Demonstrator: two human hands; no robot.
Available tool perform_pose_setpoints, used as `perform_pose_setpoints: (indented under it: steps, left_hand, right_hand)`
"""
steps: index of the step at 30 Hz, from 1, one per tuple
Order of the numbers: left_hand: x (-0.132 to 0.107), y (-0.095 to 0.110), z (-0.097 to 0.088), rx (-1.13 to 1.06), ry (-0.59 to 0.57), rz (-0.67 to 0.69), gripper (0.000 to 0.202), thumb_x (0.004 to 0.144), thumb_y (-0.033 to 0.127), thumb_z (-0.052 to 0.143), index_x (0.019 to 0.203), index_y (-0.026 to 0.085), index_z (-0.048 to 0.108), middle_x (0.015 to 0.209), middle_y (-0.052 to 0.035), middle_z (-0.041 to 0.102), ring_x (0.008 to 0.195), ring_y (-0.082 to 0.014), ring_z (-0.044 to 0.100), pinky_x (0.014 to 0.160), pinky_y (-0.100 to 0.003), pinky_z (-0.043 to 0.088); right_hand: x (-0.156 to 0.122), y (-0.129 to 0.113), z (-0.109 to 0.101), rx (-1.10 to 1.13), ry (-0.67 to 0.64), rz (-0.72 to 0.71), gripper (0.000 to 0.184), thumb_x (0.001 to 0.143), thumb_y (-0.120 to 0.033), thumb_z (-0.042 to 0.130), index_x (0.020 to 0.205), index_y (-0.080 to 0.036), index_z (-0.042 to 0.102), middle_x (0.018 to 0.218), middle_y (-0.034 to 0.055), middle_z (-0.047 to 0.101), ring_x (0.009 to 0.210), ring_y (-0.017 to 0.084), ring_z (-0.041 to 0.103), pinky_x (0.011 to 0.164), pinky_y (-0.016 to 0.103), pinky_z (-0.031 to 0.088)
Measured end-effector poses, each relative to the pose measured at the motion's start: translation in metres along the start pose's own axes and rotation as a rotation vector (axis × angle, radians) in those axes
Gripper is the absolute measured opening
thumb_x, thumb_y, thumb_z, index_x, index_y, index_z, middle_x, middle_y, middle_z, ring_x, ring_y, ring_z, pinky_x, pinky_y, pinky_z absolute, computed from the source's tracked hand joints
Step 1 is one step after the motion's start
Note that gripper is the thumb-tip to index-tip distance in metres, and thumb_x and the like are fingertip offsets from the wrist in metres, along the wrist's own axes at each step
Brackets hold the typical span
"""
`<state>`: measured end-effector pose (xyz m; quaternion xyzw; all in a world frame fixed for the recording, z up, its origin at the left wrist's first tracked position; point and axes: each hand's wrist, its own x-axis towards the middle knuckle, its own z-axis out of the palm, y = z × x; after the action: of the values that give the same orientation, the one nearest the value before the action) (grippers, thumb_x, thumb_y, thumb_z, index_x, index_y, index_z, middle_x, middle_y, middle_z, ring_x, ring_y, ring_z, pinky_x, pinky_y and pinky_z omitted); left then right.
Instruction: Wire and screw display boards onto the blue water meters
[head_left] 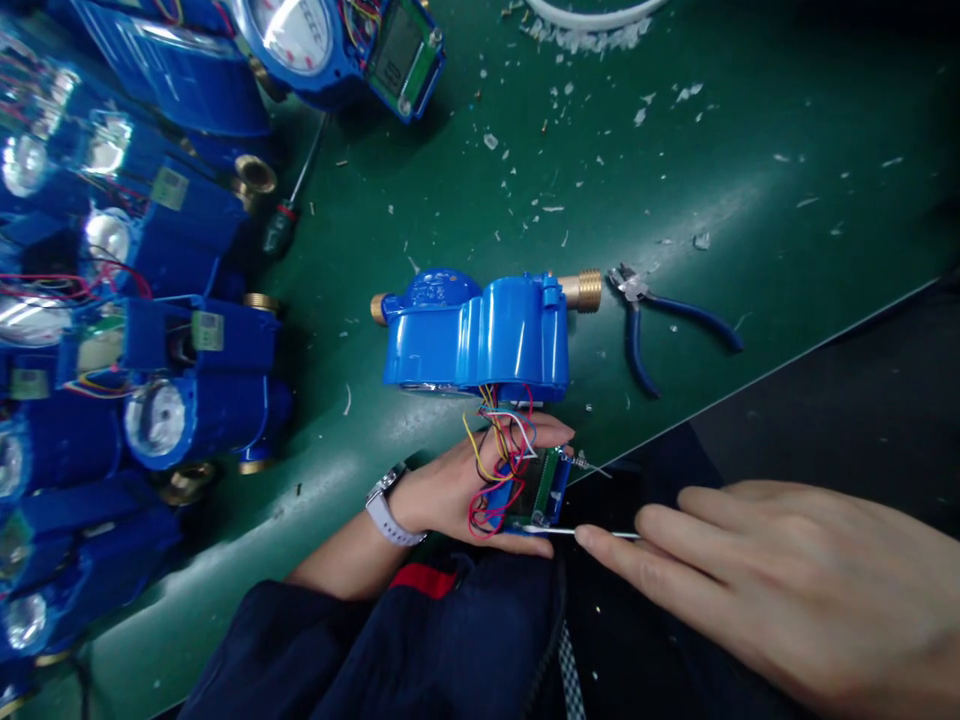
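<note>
A blue water meter (476, 335) with brass ends lies on the green table (750, 180), coloured wires trailing from its underside. My left hand (469, 485) is closed around the small green circuit board (544, 490) at the end of those wires, just off the table's front edge. My right hand (772, 585) comes in from the right, fingers together, pinching a thin white strip (592, 533) that touches the board's lower edge. A watch sits on my left wrist.
Several blue water meters (150, 330) are piled at the left. A screwdriver (289, 215) lies beside them. Blue-handled cutters (660, 320) rest right of the meter. White scraps litter the table's far side.
</note>
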<state>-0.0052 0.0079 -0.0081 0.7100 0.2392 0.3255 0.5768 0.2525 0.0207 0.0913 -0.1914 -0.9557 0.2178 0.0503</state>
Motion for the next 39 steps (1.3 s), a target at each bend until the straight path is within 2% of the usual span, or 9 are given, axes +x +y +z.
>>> perform_pose_setpoints:
  steps: [4,11,17,25,30,36,39]
  left_hand:
    - [-0.002,-0.002,0.003,-0.071,0.012,-0.013,0.099,0.064,0.042,0.086,0.145,0.034,0.031,0.136,-0.0123,0.051,0.123,-0.0318,0.057,0.107,-0.051,0.045]
    - [0.000,-0.002,0.006,-0.039,0.080,-0.023,0.092,0.063,0.042,0.088,0.140,0.035,0.038,0.132,-0.0107,0.055,0.123,-0.0319,0.057,0.105,-0.050,0.046]
    - [-0.002,-0.005,0.008,0.009,0.105,-0.025,0.079,0.062,0.053,0.085,0.129,0.031,0.050,0.129,-0.0090,0.058,0.115,-0.0295,0.063,0.099,-0.048,0.049]
    - [-0.002,-0.005,0.009,-0.021,0.141,-0.047,0.069,0.064,0.056,0.082,0.120,0.029,0.054,0.124,-0.0088,0.061,0.111,-0.0280,0.065,0.096,-0.045,0.051]
    - [-0.003,-0.007,0.012,0.023,0.148,-0.008,0.073,0.061,0.056,0.084,0.120,0.026,0.053,0.125,-0.0121,0.060,0.110,-0.0291,0.065,0.094,-0.047,0.052]
    - [0.000,-0.003,0.008,0.054,0.112,-0.018,0.059,0.066,0.055,0.081,0.110,0.022,0.058,0.120,-0.0132,0.063,0.110,-0.0286,0.066,0.094,-0.045,0.053]
    - [-0.001,-0.002,0.008,0.033,0.125,-0.051,0.057,0.069,0.053,0.080,0.112,0.023,0.057,0.123,-0.0126,0.062,0.112,-0.0285,0.065,0.097,-0.046,0.052]
  right_hand:
    - [0.003,-0.001,-0.001,0.008,-0.028,-0.028,0.047,0.073,-0.002,0.050,0.115,-0.017,0.064,0.074,0.0026,0.063,0.057,0.017,0.054,0.049,0.032,0.040]
    - [-0.001,-0.009,0.003,-0.084,0.083,-0.018,0.039,0.086,-0.008,0.044,0.121,-0.011,0.062,0.077,0.0062,0.064,0.064,0.021,0.054,0.053,0.035,0.040]
    - [0.000,-0.008,0.006,-0.016,0.024,0.000,0.045,0.080,-0.004,0.047,0.122,-0.015,0.061,0.077,0.0049,0.063,0.059,0.016,0.052,0.053,0.030,0.040]
    - [0.004,-0.014,0.004,-0.145,0.113,-0.015,0.042,0.083,-0.005,0.044,0.120,-0.014,0.062,0.076,0.0057,0.065,0.061,0.020,0.054,0.050,0.033,0.034]
    - [0.004,-0.011,0.008,0.007,0.019,0.098,0.045,0.082,-0.007,0.046,0.123,-0.022,0.058,0.072,-0.0009,0.061,0.049,0.016,0.047,0.046,0.032,0.029]
    - [0.004,-0.015,0.002,-0.141,0.086,-0.010,0.044,0.080,-0.002,0.043,0.118,-0.015,0.062,0.075,0.0052,0.063,0.061,0.020,0.053,0.051,0.033,0.032]
    - [0.002,-0.016,0.004,-0.122,0.056,0.035,0.046,0.079,-0.003,0.044,0.120,-0.016,0.060,0.072,0.0029,0.061,0.056,0.020,0.050,0.049,0.034,0.029]
